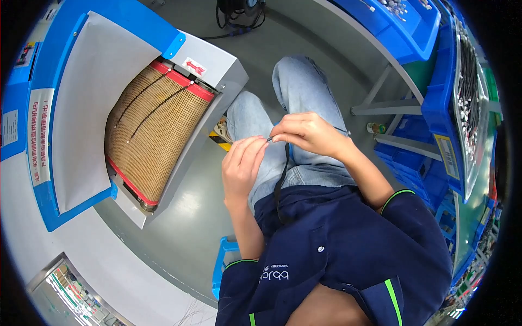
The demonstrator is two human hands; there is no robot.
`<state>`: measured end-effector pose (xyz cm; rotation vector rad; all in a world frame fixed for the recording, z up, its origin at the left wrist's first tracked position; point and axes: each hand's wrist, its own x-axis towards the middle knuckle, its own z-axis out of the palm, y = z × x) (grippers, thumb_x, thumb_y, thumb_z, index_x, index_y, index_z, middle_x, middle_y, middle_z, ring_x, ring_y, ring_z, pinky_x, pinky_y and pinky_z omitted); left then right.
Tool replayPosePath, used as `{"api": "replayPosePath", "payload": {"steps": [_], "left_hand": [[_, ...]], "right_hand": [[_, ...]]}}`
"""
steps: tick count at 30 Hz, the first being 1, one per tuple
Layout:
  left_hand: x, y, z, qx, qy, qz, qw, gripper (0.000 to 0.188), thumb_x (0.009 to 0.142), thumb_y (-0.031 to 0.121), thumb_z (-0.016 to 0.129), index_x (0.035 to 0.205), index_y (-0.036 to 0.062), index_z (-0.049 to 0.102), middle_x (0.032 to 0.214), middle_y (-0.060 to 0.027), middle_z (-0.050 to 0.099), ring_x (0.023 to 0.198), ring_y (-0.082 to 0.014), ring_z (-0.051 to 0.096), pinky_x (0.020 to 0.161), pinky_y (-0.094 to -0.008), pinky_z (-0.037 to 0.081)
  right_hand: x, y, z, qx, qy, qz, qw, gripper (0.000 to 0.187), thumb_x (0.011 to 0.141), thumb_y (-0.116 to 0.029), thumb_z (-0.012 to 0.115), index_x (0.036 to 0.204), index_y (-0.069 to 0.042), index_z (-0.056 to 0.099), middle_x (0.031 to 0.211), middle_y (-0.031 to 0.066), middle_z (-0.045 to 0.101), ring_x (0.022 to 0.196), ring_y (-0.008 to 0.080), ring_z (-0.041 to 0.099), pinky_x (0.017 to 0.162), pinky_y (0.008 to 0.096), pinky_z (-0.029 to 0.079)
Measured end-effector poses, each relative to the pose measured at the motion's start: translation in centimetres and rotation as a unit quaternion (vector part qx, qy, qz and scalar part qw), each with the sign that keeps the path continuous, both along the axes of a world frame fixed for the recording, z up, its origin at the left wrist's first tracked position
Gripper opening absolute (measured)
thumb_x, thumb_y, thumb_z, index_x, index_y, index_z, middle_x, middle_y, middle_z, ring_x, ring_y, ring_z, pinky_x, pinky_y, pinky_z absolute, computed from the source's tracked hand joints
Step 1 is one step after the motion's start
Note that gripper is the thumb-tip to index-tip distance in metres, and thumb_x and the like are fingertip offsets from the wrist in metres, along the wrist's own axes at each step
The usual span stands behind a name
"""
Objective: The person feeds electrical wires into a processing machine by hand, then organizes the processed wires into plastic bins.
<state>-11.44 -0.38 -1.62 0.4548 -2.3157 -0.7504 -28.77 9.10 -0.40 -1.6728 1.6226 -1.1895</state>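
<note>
Over my lap, both hands meet fingertip to fingertip. My left hand is closed in a pinch at a small light-coloured tip. Just right of it, my right hand pinches the dark end of a black cable against that tip. A black strand hangs below the fingers onto my shirt; I cannot tell whether it belongs to the same cable. Two black cables with white ends, one and another, lie apart on a brown mesh conveyor belt at my left.
The belt runs into a blue and white machine hood. At my right, a table carries blue bins, one heaped with black cables. More blue bins sit beneath it. A blue stool is behind me.
</note>
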Motion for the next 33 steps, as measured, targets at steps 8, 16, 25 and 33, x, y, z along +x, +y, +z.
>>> {"api": "replayPosePath", "payload": {"steps": [8,16,25,33], "left_hand": [[-0.08,0.06,0.12,-0.001,-0.002,-0.005,1.0,0.023,0.07,-0.003,0.073,0.089,0.0036,0.062,0.088,-0.0084,0.065,0.079,-0.0233,0.063,0.068,-0.032,0.051],[-0.11,0.13,0.08,0.006,-0.006,0.001,1.0,0.022,0.069,-0.005,0.072,0.087,0.0034,0.064,0.088,-0.0071,0.065,0.079,-0.0225,0.063,0.069,-0.0316,0.051],[0.08,-0.15,-0.46,0.024,0.014,0.001,1.0,0.023,0.065,-0.008,0.071,0.084,0.003,0.063,0.081,-0.0068,0.065,0.075,-0.0222,0.062,0.066,-0.031,0.05],[0.03,-0.09,-0.68,0.033,0.014,-0.004,0.999,0.022,0.065,-0.007,0.071,0.083,0.0032,0.063,0.08,-0.0067,0.065,0.074,-0.0214,0.062,0.065,-0.0305,0.05]], "right_hand": [[-0.05,0.02,-0.05,-0.004,0.024,0.004,1.0,0.011,0.082,-0.014,0.066,0.087,-0.004,0.065,0.075,0.0079,0.062,0.068,0.0244,0.061,0.06,0.0336,0.049],[0.13,-0.13,-0.16,-0.018,0.037,0.005,0.999,0.012,0.08,-0.014,0.068,0.087,-0.004,0.066,0.075,0.0077,0.061,0.067,0.0236,0.061,0.06,0.0331,0.049],[-0.59,0.28,-0.17,0.007,-0.01,0.003,1.0,0.012,0.08,-0.013,0.067,0.087,-0.004,0.065,0.077,0.0091,0.06,0.069,0.0264,0.06,0.062,0.0348,0.049],[-0.44,0.21,-0.71,-0.01,-0.002,0.013,1.0,0.011,0.08,-0.011,0.067,0.088,-0.004,0.065,0.076,0.0086,0.059,0.068,0.0261,0.06,0.061,0.0347,0.049]]}}
